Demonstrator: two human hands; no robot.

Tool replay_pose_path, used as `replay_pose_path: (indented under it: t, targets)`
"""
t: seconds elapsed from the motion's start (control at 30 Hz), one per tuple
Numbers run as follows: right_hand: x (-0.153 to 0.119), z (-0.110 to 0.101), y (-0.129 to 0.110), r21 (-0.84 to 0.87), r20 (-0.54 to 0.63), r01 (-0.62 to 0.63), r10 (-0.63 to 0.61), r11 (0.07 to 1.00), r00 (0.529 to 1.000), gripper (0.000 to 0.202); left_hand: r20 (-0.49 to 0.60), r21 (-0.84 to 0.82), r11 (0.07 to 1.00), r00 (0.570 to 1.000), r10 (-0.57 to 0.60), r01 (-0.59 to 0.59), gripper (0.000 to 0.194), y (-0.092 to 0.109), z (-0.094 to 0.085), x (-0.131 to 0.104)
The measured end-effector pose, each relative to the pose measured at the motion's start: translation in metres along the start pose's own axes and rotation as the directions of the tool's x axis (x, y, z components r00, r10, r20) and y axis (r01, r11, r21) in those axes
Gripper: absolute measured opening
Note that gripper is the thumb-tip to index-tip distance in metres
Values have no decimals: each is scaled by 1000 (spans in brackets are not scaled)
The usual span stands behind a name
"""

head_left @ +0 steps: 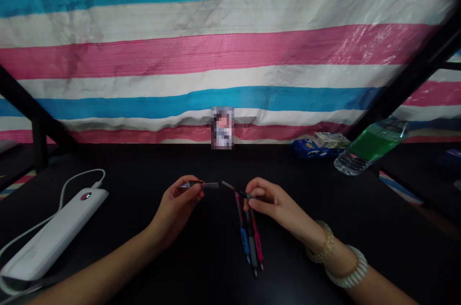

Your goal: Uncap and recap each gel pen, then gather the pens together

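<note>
Tarp [216, 17], striped blue, white, pink, behind black counter [201, 271]. White power bank [57, 237] at left, clear bottle [376, 144] with green band at right rear. Both hands above counter, centre, fingertips pinched closed: left hand [183, 199] has clear tube [212, 185]; right hand [266, 199] has thin stick [228, 185], tips facing, apart. Three pens, blue [245, 242], grey [252, 247], pink [258, 245], lie side by side, upper ends near right hand. Smaller parts in grips too blurred to tell.

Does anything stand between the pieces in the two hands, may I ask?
Nothing visible does: a gap separates the clear tube in the left hand from the thin piece in the right hand. The pens lie outside it.
</note>
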State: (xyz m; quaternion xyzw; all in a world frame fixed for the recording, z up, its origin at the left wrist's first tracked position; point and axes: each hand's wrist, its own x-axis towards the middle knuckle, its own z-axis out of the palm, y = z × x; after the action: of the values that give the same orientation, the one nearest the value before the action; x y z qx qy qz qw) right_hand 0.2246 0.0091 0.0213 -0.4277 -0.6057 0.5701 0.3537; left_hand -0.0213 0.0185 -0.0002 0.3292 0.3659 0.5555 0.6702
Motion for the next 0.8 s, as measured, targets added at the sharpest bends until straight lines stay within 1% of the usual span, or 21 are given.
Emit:
replay_pose_path:
  t: [0.13,0.27,0.4,0.5,0.6,0.67,0.8]
  targets:
    - [1,0,2,-71,-7,27,-28,997,1000,16,-1,-9,1000,1000,-20,20,21,-2,0,0]
    - [0,2,4,-160,-10,56,-58,985,998,11,14,21,1000,1000,-14,14,22,-7,-2,-1]
    - [-3,6,4,-294,-92,124,-157,948,983,5,45,94,995,999,9,-13,21,-8,-2,-2]
    - [-5,8,3,-376,-143,173,-242,910,960,10,25,123,992,1000,19,-22,22,-5,-1,-4]
    - [-6,9,2,-417,-145,199,-281,887,949,14,5,146,989,1000,20,-20,23,-3,2,-5]
    - [-7,10,3,-435,-131,209,-291,876,948,14,8,188,982,1000,17,-18,23,-5,3,-6]
    - [-9,14,5,-490,-102,246,-336,836,936,13,48,351,936,999,10,-26,21,-10,3,-11]
